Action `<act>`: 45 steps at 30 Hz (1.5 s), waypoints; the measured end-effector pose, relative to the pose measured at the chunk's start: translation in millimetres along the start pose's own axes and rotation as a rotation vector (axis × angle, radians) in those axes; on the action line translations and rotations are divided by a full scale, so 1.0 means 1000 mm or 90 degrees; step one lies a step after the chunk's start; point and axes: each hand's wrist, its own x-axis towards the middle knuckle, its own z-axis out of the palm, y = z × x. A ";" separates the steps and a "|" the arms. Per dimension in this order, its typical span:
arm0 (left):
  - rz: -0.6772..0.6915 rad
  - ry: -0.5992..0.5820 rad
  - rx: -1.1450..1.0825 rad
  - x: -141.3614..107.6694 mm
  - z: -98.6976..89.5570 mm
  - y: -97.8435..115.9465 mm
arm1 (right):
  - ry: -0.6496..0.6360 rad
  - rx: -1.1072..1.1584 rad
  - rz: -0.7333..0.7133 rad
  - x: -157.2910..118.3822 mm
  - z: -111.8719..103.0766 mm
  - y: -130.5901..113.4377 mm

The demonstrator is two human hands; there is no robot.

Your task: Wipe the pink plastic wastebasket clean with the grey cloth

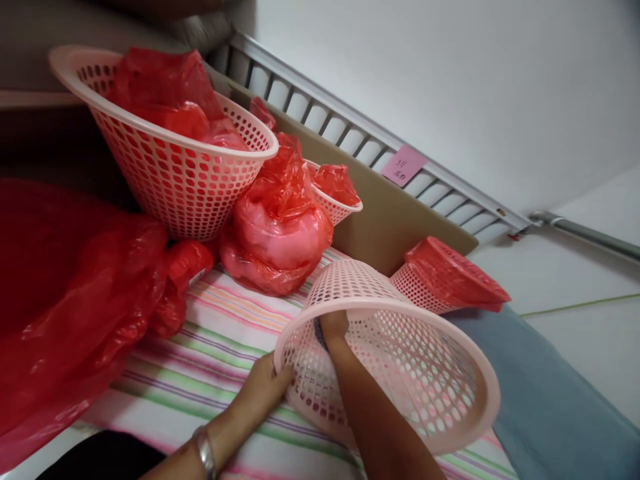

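A pale pink plastic basket (480,353) with round holes lies tipped on the striped sheet, its mouth towards me. My left hand (273,373) is closed on the left part of its rim, thumb over the edge. My right hand (334,325) reaches inside and is closed by the upper inner wall. A small dark cloth-like thing (320,332) shows at its fingers, mostly hidden by the hand and wrist. Nothing else lies visibly inside the basket.
A larger pink basket (175,173) with red plastic bags stands at left. Beside it are a tied red bag (280,233) and a smaller basket (335,210). Another basket (425,287) with red plastic lies beyond. Red plastic (65,300) covers the left; a radiator (330,130) lines the wall.
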 end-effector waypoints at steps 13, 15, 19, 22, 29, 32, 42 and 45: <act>0.125 0.057 0.029 0.007 -0.014 -0.006 | -0.053 -0.038 -0.118 -0.107 -0.029 -0.009; 0.133 0.051 0.020 0.005 -0.010 -0.009 | -0.071 -0.005 -0.168 -0.141 -0.031 -0.001; 0.151 0.024 0.001 0.000 0.003 -0.016 | -0.104 0.050 -0.194 -0.177 -0.036 0.020; 0.153 0.009 -0.010 -0.001 0.012 -0.020 | -0.085 0.087 -0.154 -0.161 -0.036 0.023; 0.113 -0.008 -0.021 -0.001 0.016 -0.019 | 0.037 -0.005 -0.025 -0.054 -0.010 0.003; 0.091 -0.014 -0.013 -0.003 0.017 -0.017 | 0.031 -0.010 -0.022 -0.020 0.000 0.003; 0.140 0.007 0.055 0.004 -0.010 0.006 | 0.008 -0.054 -0.027 0.007 0.004 0.004; 0.154 0.013 0.072 0.007 -0.014 0.006 | -0.005 -0.072 -0.022 -0.002 -0.003 -0.001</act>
